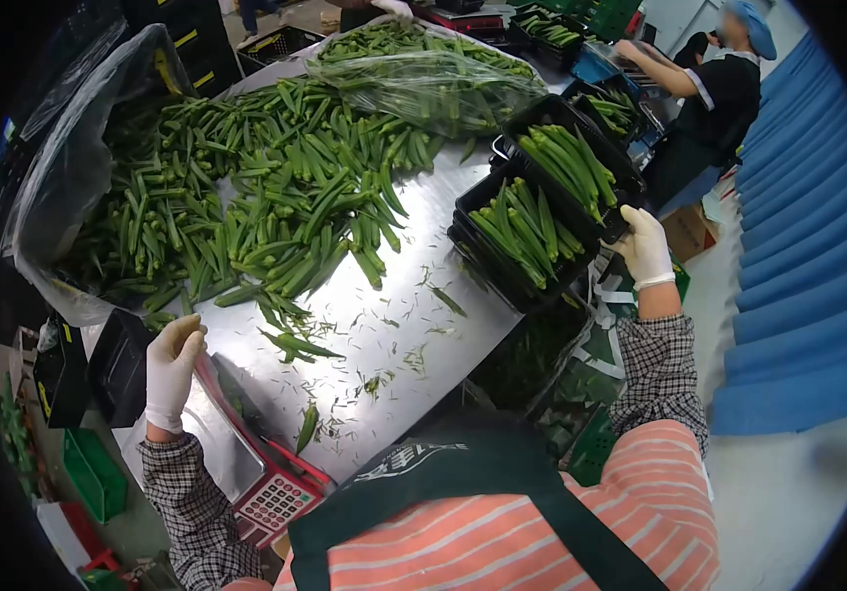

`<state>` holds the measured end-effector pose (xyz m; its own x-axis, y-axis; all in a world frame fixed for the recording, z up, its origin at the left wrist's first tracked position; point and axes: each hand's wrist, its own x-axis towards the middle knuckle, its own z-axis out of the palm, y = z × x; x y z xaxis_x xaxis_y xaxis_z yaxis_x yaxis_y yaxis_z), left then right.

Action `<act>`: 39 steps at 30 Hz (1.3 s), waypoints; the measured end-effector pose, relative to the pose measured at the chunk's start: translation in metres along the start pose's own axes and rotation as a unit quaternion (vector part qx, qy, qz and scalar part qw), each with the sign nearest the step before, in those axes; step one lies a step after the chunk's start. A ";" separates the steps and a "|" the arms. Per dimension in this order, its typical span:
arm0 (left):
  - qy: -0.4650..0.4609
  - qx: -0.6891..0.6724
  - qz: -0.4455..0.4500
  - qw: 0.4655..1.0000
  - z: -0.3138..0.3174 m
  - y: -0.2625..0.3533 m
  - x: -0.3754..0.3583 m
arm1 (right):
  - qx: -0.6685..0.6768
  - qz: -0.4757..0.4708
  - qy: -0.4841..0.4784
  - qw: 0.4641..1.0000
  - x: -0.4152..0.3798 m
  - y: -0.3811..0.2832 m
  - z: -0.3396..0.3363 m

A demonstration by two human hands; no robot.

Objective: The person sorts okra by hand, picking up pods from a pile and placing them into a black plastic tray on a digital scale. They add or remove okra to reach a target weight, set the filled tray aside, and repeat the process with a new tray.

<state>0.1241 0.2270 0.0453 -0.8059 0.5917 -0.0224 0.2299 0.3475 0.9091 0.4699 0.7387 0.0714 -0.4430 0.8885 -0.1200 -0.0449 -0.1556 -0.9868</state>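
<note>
My right hand (645, 248), in a white glove, has its fingers closed at the near corner of a black tray (612, 225) filled with lined-up green okra (566, 163). Beside it stands a second black tray (466, 225), also holding okra. On the left, my gloved left hand (173, 369) is closed in a pinch above the table's left edge. Whether anything sits between its fingertips I cannot make out. Just left of that hand is a black tray (118, 362), tilted. A large heap of loose okra (295, 187) covers the far part of the metal table (423, 364).
A scale with a red keypad panel (280, 500) stands at the near left. Clear plastic sheeting (59, 187) edges the heap. Scraps and a single okra (307, 429) lie nearby. A co-worker (714, 108) stands at the far right, beside a blue curtain (808, 246).
</note>
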 end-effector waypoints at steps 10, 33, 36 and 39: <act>0.005 0.018 -0.029 0.999 -0.003 -0.007 0.018 | -0.181 0.087 -0.008 0.980 -0.034 0.027 0.007; 0.251 0.596 -0.141 0.750 -0.119 -0.118 0.097 | -0.256 0.009 -0.200 0.946 -0.110 0.013 0.076; -0.208 0.768 -0.142 0.589 -0.219 -0.266 0.127 | -0.256 0.031 -0.232 0.938 -0.120 0.028 0.082; -0.152 0.731 -0.171 0.643 -0.221 -0.263 0.136 | -0.266 0.005 -0.257 0.929 -0.125 0.047 0.085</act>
<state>-0.1665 0.0547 -0.1047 -0.8522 0.3374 -0.3998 0.5150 0.6761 -0.5270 0.4474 0.5836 0.0491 -0.8160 0.5432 -0.1975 0.3507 0.1936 -0.9163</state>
